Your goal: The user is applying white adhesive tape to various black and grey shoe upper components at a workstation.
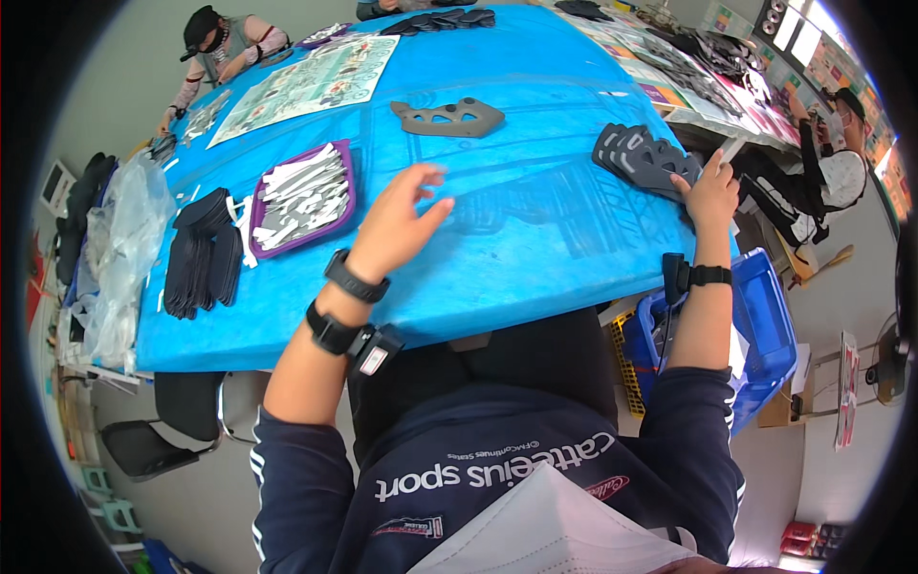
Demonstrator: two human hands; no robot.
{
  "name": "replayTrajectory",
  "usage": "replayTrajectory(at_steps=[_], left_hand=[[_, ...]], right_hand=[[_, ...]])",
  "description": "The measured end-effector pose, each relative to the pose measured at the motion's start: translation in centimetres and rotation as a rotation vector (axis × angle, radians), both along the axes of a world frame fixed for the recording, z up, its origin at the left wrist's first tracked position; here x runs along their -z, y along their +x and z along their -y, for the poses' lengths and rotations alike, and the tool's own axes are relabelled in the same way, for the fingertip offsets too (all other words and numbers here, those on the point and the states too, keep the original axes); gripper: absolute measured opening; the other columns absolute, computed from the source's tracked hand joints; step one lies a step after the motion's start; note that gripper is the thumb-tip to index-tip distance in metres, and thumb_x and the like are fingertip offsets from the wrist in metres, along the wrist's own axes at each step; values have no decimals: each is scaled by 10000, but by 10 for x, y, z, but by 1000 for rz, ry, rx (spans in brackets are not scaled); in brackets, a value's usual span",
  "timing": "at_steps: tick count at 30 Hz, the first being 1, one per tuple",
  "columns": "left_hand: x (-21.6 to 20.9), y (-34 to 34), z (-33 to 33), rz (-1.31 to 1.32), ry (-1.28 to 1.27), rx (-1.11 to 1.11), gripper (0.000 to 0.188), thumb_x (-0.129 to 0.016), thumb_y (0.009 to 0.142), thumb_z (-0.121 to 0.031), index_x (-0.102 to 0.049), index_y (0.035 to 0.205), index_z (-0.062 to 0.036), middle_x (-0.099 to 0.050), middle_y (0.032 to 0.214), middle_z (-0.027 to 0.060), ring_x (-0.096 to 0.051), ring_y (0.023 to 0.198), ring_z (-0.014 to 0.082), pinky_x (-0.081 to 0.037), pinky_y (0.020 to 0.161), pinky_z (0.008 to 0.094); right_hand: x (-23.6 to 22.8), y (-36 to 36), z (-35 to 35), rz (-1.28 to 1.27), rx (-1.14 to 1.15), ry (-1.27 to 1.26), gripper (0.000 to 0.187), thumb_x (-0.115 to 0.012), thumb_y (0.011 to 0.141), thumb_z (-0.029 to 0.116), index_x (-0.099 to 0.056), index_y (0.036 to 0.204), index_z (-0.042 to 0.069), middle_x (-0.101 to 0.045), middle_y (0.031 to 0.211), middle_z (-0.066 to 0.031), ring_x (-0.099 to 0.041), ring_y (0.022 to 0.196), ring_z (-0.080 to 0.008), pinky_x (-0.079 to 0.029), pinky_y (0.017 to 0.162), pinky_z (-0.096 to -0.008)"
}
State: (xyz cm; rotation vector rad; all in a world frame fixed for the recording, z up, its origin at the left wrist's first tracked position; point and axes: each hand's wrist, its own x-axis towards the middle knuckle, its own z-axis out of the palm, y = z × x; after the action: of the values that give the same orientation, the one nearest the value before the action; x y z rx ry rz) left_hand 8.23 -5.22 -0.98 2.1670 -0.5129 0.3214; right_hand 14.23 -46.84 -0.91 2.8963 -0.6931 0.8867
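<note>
Fingers of your left hand (400, 220) are apart, lightly curled, the thumb held off from them above the middle of the table. Those of your right hand (712, 199) are together on a pale strip (733, 149), which sticks out past them on the side of the right edge. Your right thumb lies at the dark stack (639, 158); whether it presses on it, you cannot tell from this view.

Largest is the table (516, 277) itself, under a blue cover, its near edge running across in front of your lap. At its far left corner a co-worker (229, 57) bends over the surface. Below its near right corner sits a blue crate (773, 349), with a yellow crate (628, 356) just beside it. A clear bag (124, 253) is bunched along the left edge. Your printed sheet (316, 88) lies toward the far left corner. Nearer you, a purple tray (352, 177) holds a heap of white strips (301, 196). Between that tray and the left edge are black pads (203, 263) in piles. The stack, several pieces overlapping, lies by the right edge, while one grey piece (455, 121) lies alone, farther from the near edge than your left hand.
</note>
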Motion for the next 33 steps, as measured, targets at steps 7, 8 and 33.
replayTrajectory(at_steps=[7, 8, 33], left_hand=[[14, 111, 28, 115, 447, -121, 571, -575, 822, -354, -417, 1270, -37, -423, 1310, 170, -446, 1173, 311, -369, 961, 442], [18, 121, 33, 124, 449, -116, 571, -575, 822, -354, -417, 1270, -37, -423, 1310, 170, -446, 1173, 311, -369, 961, 442], [8, 119, 63, -127, 860, -44, 802, -518, 754, -615, -407, 1269, -10, -439, 1265, 189, -430, 1165, 310, -342, 969, 397]], right_hand=[[1, -59, -88, 361, -702, -23, 600, -684, 737, 316, -473, 1241, 70, -438, 1221, -171, -384, 1137, -385, -313, 954, -470], [3, -75, -102, 365, -761, 11, 560, -685, 742, 272, -488, 1225, 69, -442, 1216, -165, -382, 1137, -387, -307, 961, -471], [67, -105, -148, 225, -975, 332, 221, -598, 783, 121, -587, 984, 28, -598, 1007, -138, -546, 987, -323, -397, 899, -432]])
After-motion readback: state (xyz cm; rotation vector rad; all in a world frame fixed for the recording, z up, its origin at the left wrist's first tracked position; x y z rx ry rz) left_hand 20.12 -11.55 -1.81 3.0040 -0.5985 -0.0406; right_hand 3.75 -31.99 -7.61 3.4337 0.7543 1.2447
